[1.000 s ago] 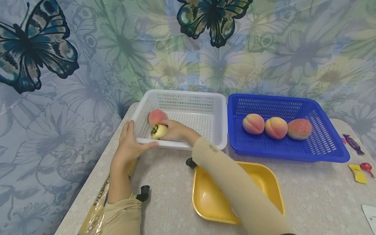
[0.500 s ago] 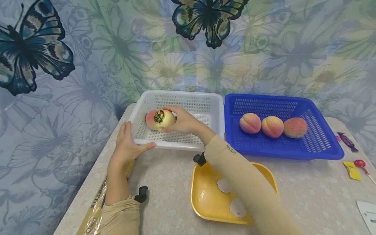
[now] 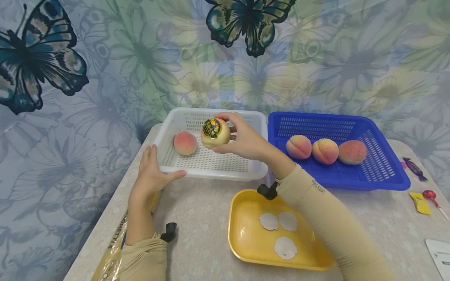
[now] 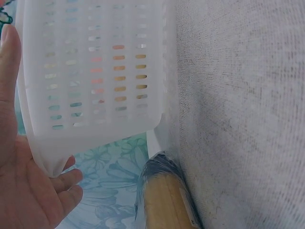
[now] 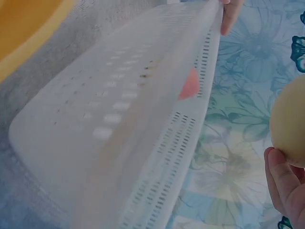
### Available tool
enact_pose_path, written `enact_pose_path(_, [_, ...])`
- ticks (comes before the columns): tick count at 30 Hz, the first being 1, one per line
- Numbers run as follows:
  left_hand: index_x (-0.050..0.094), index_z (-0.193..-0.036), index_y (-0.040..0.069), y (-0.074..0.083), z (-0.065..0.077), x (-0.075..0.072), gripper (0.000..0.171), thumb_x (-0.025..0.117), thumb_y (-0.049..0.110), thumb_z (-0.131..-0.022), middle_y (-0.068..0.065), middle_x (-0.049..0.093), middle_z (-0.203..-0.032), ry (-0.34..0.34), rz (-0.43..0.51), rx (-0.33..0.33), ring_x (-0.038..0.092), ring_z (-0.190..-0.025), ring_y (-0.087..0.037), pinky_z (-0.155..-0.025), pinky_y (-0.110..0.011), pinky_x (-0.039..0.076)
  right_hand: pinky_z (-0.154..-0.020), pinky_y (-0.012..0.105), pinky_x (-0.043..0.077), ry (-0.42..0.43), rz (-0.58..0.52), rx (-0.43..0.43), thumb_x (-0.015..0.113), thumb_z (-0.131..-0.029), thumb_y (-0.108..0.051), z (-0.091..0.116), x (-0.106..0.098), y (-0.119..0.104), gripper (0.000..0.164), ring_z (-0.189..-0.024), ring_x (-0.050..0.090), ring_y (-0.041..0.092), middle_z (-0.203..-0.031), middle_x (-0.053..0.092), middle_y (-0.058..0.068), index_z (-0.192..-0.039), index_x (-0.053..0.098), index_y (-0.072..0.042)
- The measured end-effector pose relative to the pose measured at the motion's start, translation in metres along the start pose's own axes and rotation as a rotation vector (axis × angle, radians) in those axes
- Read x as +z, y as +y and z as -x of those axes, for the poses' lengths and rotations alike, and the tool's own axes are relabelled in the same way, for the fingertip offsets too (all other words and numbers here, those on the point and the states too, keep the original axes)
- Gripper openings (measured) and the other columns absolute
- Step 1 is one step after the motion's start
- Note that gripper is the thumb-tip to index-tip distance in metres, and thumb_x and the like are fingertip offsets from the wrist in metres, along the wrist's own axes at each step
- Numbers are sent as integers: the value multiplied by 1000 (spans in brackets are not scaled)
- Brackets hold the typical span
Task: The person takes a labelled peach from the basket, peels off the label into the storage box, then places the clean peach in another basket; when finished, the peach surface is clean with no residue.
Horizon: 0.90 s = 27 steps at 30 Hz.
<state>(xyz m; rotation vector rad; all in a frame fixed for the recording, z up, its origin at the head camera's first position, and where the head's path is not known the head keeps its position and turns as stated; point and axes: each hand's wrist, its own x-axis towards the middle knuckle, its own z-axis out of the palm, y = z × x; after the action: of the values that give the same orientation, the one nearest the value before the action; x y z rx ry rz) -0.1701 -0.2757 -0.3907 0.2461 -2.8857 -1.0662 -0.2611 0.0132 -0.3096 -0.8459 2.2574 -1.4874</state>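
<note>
My right hand [image 3: 246, 138] holds a pale yellow peach [image 3: 218, 139] with a dark round sticker, raised over the white basket [image 3: 211, 172]. Thumb and fingers grip its right side; in the right wrist view the peach [image 5: 290, 124] is partly cut off at the edge. Another peach [image 3: 185, 143], pinkish, lies in the left part of the white basket. My left hand [image 3: 149, 175] rests at that basket's near left corner, fingers extended along the side and thumb along the front rim. The left wrist view shows the left hand [image 4: 28, 186] around the corner.
A blue basket [image 3: 330, 183] with three peaches [image 3: 325, 151] stands right of the white one. In front, a yellow tray [image 3: 239, 249] holds three whitish flat pieces [image 3: 285, 248]. A spaghetti packet [image 3: 112, 249] lies at left; candies [image 3: 420, 203] lie far right.
My right hand has lifted the stickered peach from beside the pinkish one and moved it up and right. The right forearm has swung right, uncovering more of the yellow tray. My left hand stays put.
</note>
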Motion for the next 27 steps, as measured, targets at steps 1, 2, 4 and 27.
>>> enact_pose_path(1, [-2,-158,0,0,0,0,135,86,51,-70,-24,-6,-165,-2,1,1,1,-150,-49,-116,-70,16,-110,36,46,3,-1,-2,85,-79,-18,5,-4,-1,81,-123,51,22,-147,37,-2,-146,40,-24])
enact_pose_path(2, [-3,-158,0,1,0,1,135,86,51,-70,-24,-7,-165,-4,1,3,1,-150,-49,-116,-70,16,-110,37,46,7,-3,-5,85,-79,-17,11,-7,-2,82,-123,51,22,-147,37,-2,-147,40,-23])
enact_pose_path(4, [-3,-158,0,1,0,1,135,86,52,-70,-24,-7,-165,-4,-5,4,1,-150,-50,-116,-71,15,-110,37,46,16,-11,-16,85,-78,-16,22,-12,-4,82,-123,51,22,-146,38,-2,-147,40,-21])
enact_pose_path(27, [-7,-158,2,11,6,-6,136,80,62,-72,-27,-11,-163,17,-133,29,-10,-150,-50,-114,-71,-12,-106,34,48,125,5,-76,88,-74,-15,102,-34,21,82,-128,53,22,-137,40,0,-144,46,-19])
